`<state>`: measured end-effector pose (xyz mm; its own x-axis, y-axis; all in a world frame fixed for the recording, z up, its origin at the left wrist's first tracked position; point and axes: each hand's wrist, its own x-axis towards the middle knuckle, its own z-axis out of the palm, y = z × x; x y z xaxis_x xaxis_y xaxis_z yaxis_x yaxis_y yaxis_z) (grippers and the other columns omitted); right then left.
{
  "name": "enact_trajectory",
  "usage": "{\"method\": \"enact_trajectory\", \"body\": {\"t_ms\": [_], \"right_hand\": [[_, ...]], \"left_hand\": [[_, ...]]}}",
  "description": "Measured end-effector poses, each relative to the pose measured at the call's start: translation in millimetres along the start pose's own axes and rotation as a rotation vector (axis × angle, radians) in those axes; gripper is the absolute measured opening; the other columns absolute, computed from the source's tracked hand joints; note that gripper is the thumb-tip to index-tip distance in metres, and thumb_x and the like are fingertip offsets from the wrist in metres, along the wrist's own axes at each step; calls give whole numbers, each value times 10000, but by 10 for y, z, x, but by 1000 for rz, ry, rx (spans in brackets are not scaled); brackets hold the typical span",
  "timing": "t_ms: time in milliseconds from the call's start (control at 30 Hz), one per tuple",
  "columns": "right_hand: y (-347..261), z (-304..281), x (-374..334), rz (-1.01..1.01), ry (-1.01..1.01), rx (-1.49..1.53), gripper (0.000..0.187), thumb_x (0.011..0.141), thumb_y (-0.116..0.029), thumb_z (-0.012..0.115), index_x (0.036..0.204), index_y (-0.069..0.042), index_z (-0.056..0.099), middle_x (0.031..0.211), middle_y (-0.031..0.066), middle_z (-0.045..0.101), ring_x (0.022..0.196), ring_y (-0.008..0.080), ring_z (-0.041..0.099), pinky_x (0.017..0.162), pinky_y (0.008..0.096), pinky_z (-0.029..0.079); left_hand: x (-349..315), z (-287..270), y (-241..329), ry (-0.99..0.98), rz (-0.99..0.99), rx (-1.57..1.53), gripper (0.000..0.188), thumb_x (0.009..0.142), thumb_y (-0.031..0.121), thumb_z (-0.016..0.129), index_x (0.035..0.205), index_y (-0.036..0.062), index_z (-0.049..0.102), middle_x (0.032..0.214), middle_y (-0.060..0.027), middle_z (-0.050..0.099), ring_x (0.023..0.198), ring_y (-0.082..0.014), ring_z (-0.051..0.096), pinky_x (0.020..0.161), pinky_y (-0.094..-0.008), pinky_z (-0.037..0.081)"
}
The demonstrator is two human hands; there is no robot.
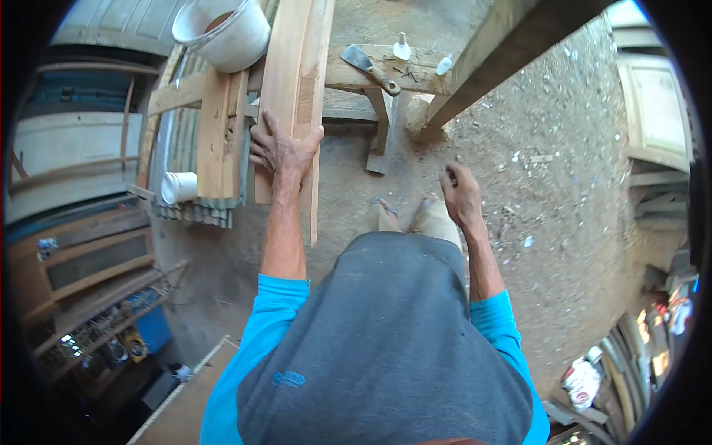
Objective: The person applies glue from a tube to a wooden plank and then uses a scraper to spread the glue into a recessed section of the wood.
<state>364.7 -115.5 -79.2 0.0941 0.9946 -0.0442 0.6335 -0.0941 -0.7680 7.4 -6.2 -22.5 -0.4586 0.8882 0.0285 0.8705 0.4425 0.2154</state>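
Observation:
Long planed wooden boards [285,67] lie side by side, their near ends jutting toward me past the bench. My left hand [285,150] spans them near these ends, thumb at the right edge and fingers bent over the left edge. My right hand [461,194] hangs in the air beside my right leg, apart from the bench. Its fingers are curled in, and whatever they may hold is hidden. On the bench beam [345,74] right of the boards rests a scraper [371,70] with a wide metal blade.
A white bucket [236,41] stands left of the boards, above a shorter timber piece [213,133]. Near a small white pot [179,188] are corrugated sheets [167,148]. Two small white bottles [402,48] sit on the beam. A thick post [504,55] rises at right.

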Motion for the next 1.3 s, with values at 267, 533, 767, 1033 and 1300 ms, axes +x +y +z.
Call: {"method": "enact_trajectory", "body": {"t_ms": [267, 533, 767, 1033, 1300], "right_hand": [[-459, -129, 1693, -255, 281, -136, 726, 978, -245, 792, 1569, 32, 474, 1386, 290, 607, 1250, 401, 627, 1048, 478, 545], [-271, -18, 2073, -293, 167, -7, 704, 923, -305, 884, 1524, -83, 593, 1397, 148, 638, 1164, 283, 611, 972, 418, 517], [-71, 36, 2196, -364, 135, 61, 340, 982, -264, 824, 1257, -77, 752, 1322, 128, 718, 1262, 272, 658, 992, 397, 529], [-398, -186, 2114, -206, 12, 234, 341, 1022, -203, 777, 1311, -34, 711, 947, 38, 705, 826, 136, 611, 759, 298, 513], [-1171, -100, 1789, -325, -516, 144, 343, 1062, -246, 708, 1344, -55, 667, 1092, 136, 749, 938, 231, 712, 840, 384, 574]], "left_hand": [[-15, -20, -72, 78, -32, -93, 1332, 611, 590, 922, 1673, 104, 280, 1561, -381, 280, 1445, -603, 274, 1145, -752, 193], [-22, -46, -73, 43, -59, -132, 1342, 648, 590, 922, 1702, 133, 230, 1630, -394, 207, 1474, -621, 248, 1168, -778, 154], [-43, -98, -77, 19, -74, -89, 1333, 650, 585, 922, 1698, 129, 236, 1610, -318, 268, 1494, -532, 268, 1163, -754, 188], [-43, -125, -40, 52, -38, -58, 1320, 645, 549, 939, 1695, 136, 254, 1606, -270, 292, 1468, -490, 313, 1139, -714, 241], [-63, -166, -21, 61, -68, -60, 1292, 636, 518, 943, 1682, 131, 291, 1607, -266, 309, 1431, -494, 354, 1150, -666, 257]]}}
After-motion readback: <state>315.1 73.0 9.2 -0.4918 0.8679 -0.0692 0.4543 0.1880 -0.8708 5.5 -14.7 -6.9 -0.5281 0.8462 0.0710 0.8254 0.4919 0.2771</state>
